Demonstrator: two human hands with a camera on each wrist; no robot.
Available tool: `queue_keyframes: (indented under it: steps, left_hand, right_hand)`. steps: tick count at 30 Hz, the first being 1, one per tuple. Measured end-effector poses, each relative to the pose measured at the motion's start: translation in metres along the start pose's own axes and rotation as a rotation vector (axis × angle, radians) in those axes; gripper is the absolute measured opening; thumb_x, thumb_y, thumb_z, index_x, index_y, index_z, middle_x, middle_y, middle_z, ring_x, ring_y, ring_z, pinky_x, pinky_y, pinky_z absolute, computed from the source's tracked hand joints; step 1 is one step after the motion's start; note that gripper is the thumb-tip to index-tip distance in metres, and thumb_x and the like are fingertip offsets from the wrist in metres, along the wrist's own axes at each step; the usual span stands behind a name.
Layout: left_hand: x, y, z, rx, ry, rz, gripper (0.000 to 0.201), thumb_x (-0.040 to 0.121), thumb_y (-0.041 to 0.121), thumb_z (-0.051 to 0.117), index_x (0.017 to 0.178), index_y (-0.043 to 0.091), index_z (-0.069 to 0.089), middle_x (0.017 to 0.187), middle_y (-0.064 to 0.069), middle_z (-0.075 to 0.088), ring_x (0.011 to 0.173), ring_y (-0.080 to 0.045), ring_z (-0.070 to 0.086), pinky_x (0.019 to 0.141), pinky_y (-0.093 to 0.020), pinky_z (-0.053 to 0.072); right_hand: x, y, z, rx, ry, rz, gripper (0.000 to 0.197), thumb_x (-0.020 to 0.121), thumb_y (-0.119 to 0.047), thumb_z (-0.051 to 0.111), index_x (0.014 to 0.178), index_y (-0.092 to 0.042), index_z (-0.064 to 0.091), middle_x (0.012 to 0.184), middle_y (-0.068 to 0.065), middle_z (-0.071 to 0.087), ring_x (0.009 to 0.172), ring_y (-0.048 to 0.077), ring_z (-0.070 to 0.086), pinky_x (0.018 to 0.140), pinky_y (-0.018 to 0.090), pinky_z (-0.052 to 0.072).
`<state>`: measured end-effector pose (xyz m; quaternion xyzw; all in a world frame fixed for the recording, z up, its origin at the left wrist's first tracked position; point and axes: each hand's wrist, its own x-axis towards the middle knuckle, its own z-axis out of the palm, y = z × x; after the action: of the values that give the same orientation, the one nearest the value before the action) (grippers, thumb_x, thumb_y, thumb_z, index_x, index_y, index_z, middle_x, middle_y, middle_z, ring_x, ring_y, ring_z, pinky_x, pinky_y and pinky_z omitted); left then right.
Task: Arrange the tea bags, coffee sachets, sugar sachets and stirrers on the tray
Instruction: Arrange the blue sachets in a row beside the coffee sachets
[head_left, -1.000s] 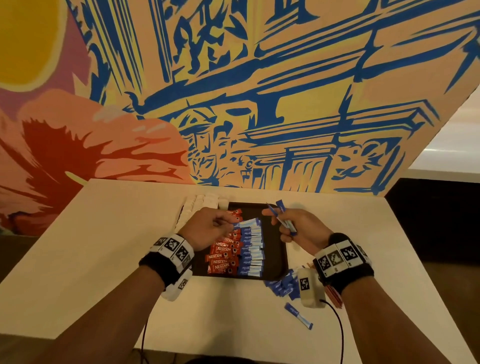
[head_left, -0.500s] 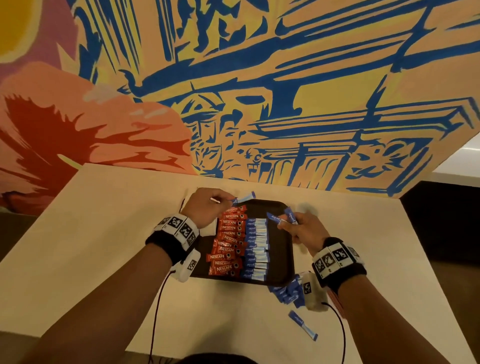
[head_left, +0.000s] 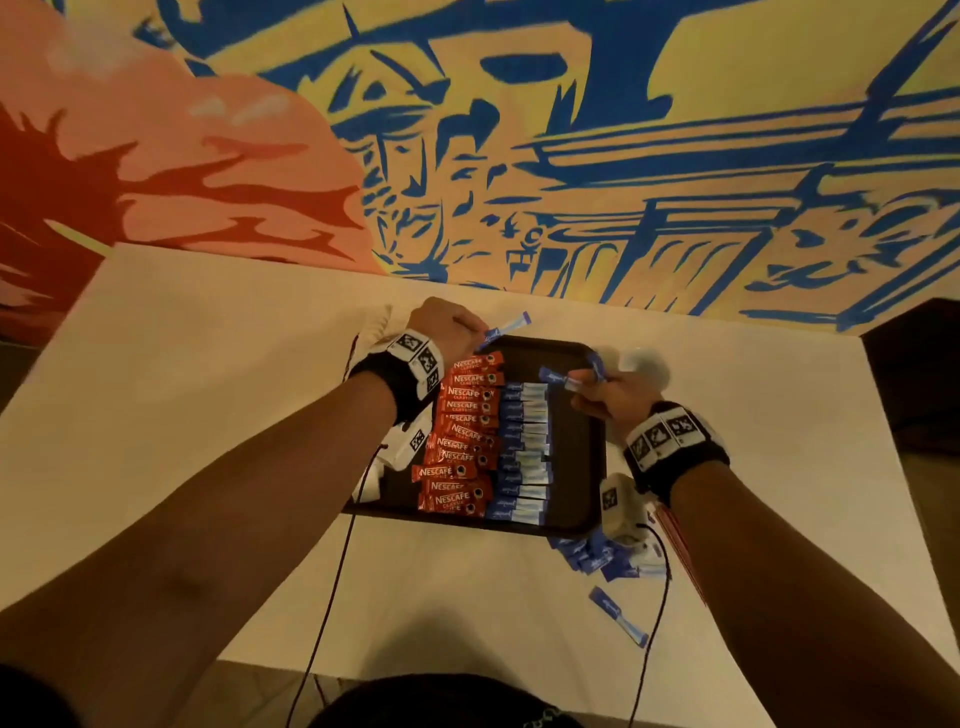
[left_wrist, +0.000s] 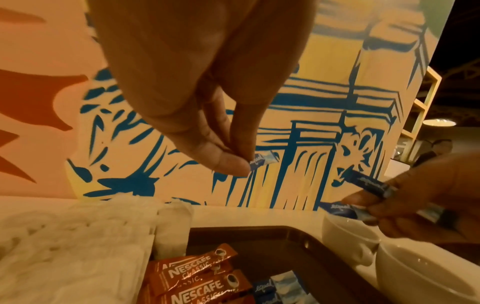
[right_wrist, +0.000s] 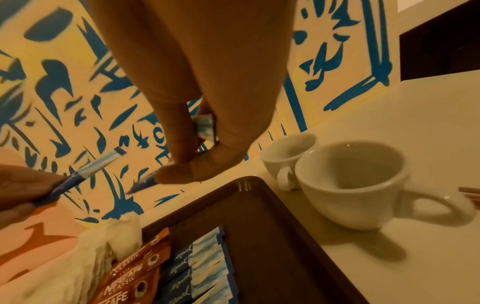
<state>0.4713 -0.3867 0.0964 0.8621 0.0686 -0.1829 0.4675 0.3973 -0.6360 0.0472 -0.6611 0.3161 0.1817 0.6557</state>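
A dark brown tray (head_left: 576, 457) holds a column of red coffee sachets (head_left: 462, 441) and, to their right, a column of blue sugar sachets (head_left: 524, 447). Above the tray's far left corner, my left hand (head_left: 447, 327) pinches one blue sugar sachet (head_left: 506, 327) by its end between thumb and fingertips (left_wrist: 233, 164). My right hand (head_left: 608, 395) hovers over the tray's far right corner and grips two blue sugar sachets (head_left: 571, 376). White tea bags (left_wrist: 78, 246) lie along the tray's left side.
Two white cups (right_wrist: 350, 185) stand on the table just past the tray's far right corner. A heap of loose blue sachets (head_left: 597, 558) and one stray sachet (head_left: 618, 616) lie by the tray's near right corner, with reddish stirrers (head_left: 680, 551) under my right wrist. A painted wall rises behind the table.
My left hand has taken one blue sachet from the right hand and carried it to the tray's far left corner. The right hand has stayed by the far right corner with its sachets.
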Motion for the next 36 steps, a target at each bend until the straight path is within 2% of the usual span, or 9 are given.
queue_keyframes:
  steps: [4, 8, 12, 16, 20, 26, 29, 32, 36]
  left_hand:
    - [0.028, -0.003, 0.016, 0.117, -0.014, -0.013, 0.013, 0.088, 0.009, 0.068, 0.087, 0.014, 0.080, 0.072, 0.006, 0.069, 0.073, -0.012, 0.066, 0.053, -0.012, 0.049]
    - [0.058, -0.011, 0.031, 0.239, -0.036, -0.024, 0.022, 0.088, 0.010, 0.063, 0.077, 0.019, 0.079, 0.079, 0.005, 0.073, 0.077, -0.014, 0.069, 0.050, -0.015, 0.050]
    - [0.085, -0.016, 0.048, 0.345, -0.058, 0.003, 0.016, 0.090, 0.016, 0.065, 0.086, 0.014, 0.081, 0.087, -0.003, 0.076, 0.080, -0.024, 0.070, 0.072, -0.035, 0.062]
    - [0.105, -0.022, 0.068, 0.457, -0.086, 0.047, 0.014, 0.090, 0.018, 0.067, 0.089, 0.013, 0.080, 0.088, -0.005, 0.075, 0.081, -0.024, 0.070, 0.075, -0.034, 0.061]
    - [0.117, -0.030, 0.085, 0.600, -0.133, 0.110, 0.014, 0.090, 0.016, 0.064, 0.097, 0.013, 0.076, 0.102, -0.007, 0.073, 0.095, -0.028, 0.068, 0.084, -0.039, 0.059]
    - [0.129, -0.033, 0.098, 0.724, -0.178, 0.136, 0.015, 0.087, 0.019, 0.065, 0.098, 0.014, 0.074, 0.100, -0.007, 0.073, 0.091, -0.027, 0.068, 0.082, -0.040, 0.060]
    - [0.130, -0.034, 0.102, 0.736, -0.188, 0.134, 0.012, 0.087, 0.019, 0.066, 0.096, 0.015, 0.073, 0.097, -0.007, 0.072, 0.086, -0.027, 0.068, 0.080, -0.040, 0.060]
    - [0.130, -0.035, 0.105, 0.743, -0.183, 0.156, 0.014, 0.085, 0.021, 0.070, 0.098, 0.014, 0.072, 0.099, -0.009, 0.071, 0.088, -0.029, 0.067, 0.081, -0.041, 0.059]
    - [0.128, -0.038, 0.105, 0.729, -0.161, 0.183, 0.015, 0.085, 0.021, 0.070, 0.099, 0.014, 0.071, 0.103, -0.010, 0.069, 0.092, -0.031, 0.066, 0.084, -0.043, 0.057]
  right_hand:
    - [0.030, 0.003, 0.011, -0.155, 0.081, 0.020, 0.008, 0.091, -0.007, 0.073, 0.094, -0.015, 0.074, 0.082, 0.006, 0.066, 0.079, 0.023, 0.062, 0.064, 0.030, 0.052]
    - [0.058, 0.010, 0.020, -0.185, 0.158, 0.036, 0.016, 0.090, -0.008, 0.075, 0.081, -0.021, 0.071, 0.084, 0.002, 0.069, 0.076, 0.017, 0.064, 0.063, 0.027, 0.053]
    - [0.080, 0.011, 0.026, -0.230, 0.156, 0.032, 0.019, 0.092, -0.010, 0.073, 0.079, -0.023, 0.071, 0.085, -0.006, 0.069, 0.075, 0.008, 0.064, 0.071, 0.024, 0.056]
    - [0.100, 0.014, 0.030, -0.286, 0.186, 0.035, 0.020, 0.092, -0.014, 0.075, 0.077, -0.028, 0.073, 0.086, -0.007, 0.071, 0.080, 0.010, 0.068, 0.085, 0.033, 0.061]
    - [0.114, 0.018, 0.036, -0.350, 0.220, 0.037, 0.021, 0.089, -0.018, 0.078, 0.072, -0.029, 0.073, 0.085, -0.007, 0.073, 0.085, 0.016, 0.072, 0.085, 0.040, 0.062]
    - [0.119, 0.022, 0.048, -0.417, 0.290, -0.003, 0.003, 0.089, -0.020, 0.078, 0.090, -0.018, 0.079, 0.083, 0.001, 0.073, 0.081, 0.023, 0.072, 0.080, 0.042, 0.063]
    - [0.124, 0.023, 0.051, -0.512, 0.282, -0.011, 0.007, 0.089, -0.027, 0.077, 0.083, -0.023, 0.077, 0.081, 0.004, 0.074, 0.082, 0.028, 0.072, 0.079, 0.046, 0.063]
    - [0.118, 0.016, 0.052, -0.641, 0.289, -0.034, 0.010, 0.091, -0.030, 0.074, 0.094, -0.022, 0.078, 0.088, 0.005, 0.074, 0.084, 0.025, 0.069, 0.081, 0.038, 0.060]
    - [0.118, 0.014, 0.051, -0.680, 0.300, -0.049, 0.012, 0.092, -0.029, 0.073, 0.097, -0.019, 0.078, 0.086, 0.005, 0.072, 0.080, 0.023, 0.065, 0.070, 0.031, 0.051]
